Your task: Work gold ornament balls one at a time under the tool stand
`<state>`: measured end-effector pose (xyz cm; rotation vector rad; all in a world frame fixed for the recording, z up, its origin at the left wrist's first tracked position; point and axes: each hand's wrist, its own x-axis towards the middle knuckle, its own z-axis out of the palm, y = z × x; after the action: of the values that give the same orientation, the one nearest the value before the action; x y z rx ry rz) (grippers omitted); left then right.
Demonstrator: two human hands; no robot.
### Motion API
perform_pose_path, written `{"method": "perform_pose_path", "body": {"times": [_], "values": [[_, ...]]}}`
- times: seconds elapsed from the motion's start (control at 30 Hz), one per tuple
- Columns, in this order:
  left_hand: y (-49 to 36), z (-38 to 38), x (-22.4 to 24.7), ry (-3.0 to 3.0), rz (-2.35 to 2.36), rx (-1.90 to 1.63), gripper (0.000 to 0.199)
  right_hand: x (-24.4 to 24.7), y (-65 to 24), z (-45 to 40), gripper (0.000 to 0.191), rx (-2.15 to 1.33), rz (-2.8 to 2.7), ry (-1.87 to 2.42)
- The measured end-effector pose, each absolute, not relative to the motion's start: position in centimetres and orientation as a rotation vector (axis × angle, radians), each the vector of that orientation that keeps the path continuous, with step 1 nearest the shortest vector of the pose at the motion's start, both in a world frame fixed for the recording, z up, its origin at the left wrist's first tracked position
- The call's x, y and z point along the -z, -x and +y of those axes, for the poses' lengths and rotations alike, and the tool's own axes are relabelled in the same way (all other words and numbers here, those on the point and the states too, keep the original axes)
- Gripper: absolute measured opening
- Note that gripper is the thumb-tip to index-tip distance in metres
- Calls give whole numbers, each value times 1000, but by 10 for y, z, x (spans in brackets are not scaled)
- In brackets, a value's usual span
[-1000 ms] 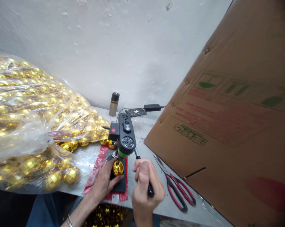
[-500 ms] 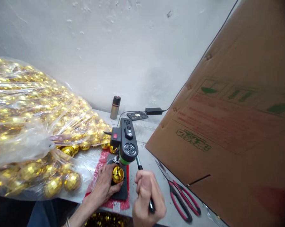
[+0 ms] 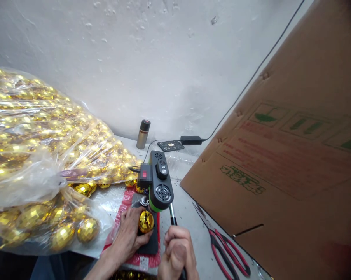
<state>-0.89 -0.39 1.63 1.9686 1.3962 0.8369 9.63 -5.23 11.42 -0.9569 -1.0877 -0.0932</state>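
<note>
My left hand [image 3: 131,230] is closed around a shiny gold mirror ball [image 3: 146,221], thumb in front and fingers behind, over the dark base [image 3: 151,247] of a small press. My right hand [image 3: 178,251] wraps round the press's lever handle [image 3: 173,220], a metal rod with a black grip. The black press machine [image 3: 160,179] stands just beyond the ball, with round vents on top, a green band below its head and a boxy part with a red switch on its left. Red plastic packaging [image 3: 125,202] lies beneath the base.
A big clear bag of gold balls [image 3: 47,128] fills the left, tied with a purple strip. Red-and-black scissors [image 3: 226,249] lie at right beside a large cardboard box [image 3: 280,155]. A spray can [image 3: 143,134], black phone-like slab [image 3: 171,146] and power adapter [image 3: 191,140] are near the wall.
My right hand and the lever have come slightly lower and nearer me. My left hand keeps its hold on the gold ball. The view has shifted a little.
</note>
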Motion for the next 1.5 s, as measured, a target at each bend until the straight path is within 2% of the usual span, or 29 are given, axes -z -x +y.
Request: {"method": "perform_pose_path", "body": {"times": [0.63, 1.03, 1.23, 1.5], "values": [[7, -3, -7, -1985, 1431, -883, 58, -96, -96, -44, 39, 118, -1059, 894], [7, -5, -18, -1972, 1446, -829, 53, -88, -99, -39, 41, 128, -1032, 796], [7, -4, -17, -1980, 1440, -838, 53, -87, -100, -45, 39, 26, -1056, 869], [6, -5, -22, -1943, 1452, -824, 50, -65, -98, -38, 43, 149, -1117, 858]]}}
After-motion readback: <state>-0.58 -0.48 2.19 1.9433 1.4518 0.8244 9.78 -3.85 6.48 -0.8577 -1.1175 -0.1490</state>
